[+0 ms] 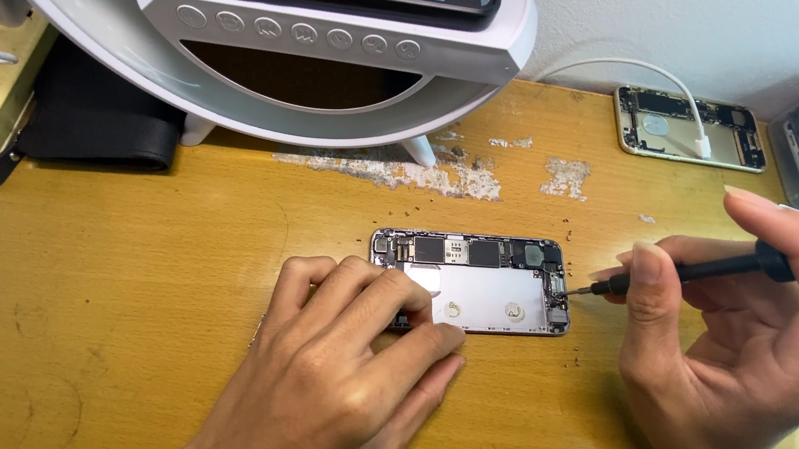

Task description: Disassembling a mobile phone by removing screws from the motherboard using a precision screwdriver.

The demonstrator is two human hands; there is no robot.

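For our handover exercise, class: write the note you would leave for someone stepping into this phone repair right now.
Left hand: fingers pressed on the near left part of the opened silver phone body, steadying it flat on the worn wooden desk.
Right hand: pinching a slim black screwdriver, tip at the phone's right edge.
Done: screen and battery are out, circuit board exposed.
Left: board still seated along the far edge; I cannot tell which screws remain.
A second opened gold phone shell lies far right.
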